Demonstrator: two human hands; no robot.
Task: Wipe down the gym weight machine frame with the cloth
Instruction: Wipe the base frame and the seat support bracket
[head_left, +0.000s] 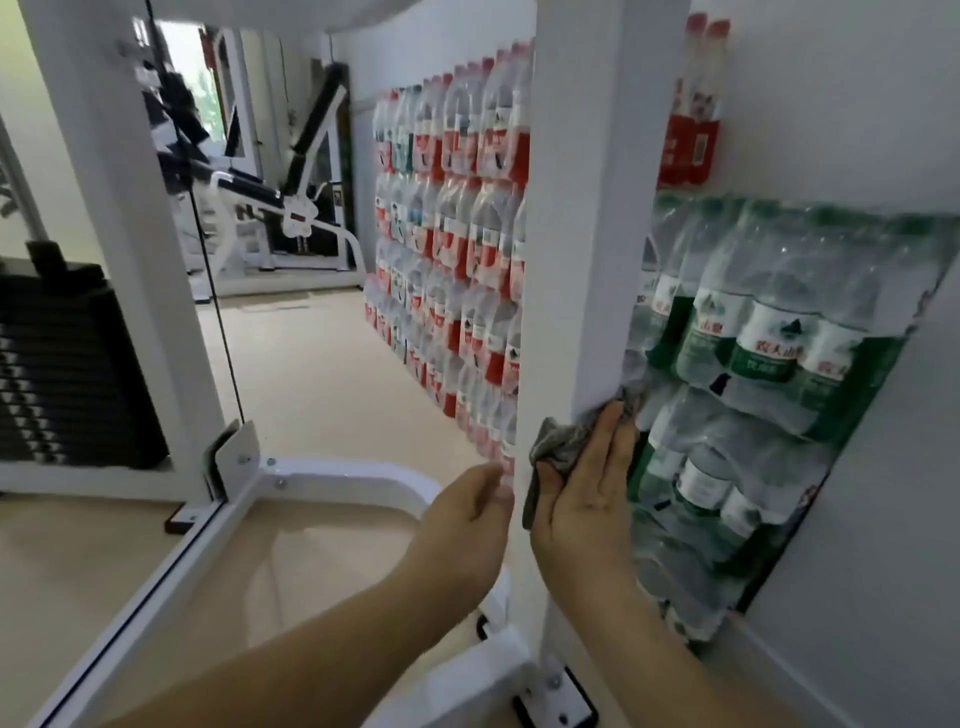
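Your right hand (587, 483) lies flat with straight fingers, pressing the grey cloth (561, 441) low on the frame's white upright post (576, 208). Press evenly and wrap the cloth round both edges. Your left hand (467, 512), relaxed and empty, sits at the post's left edge. Mind the shrink-wrapped water bottles (769, 338) just behind.

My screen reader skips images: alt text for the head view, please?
The right hand presses a grey cloth against a white upright frame post; the left hand is at the post's other side. Packs of bottled water stand behind.
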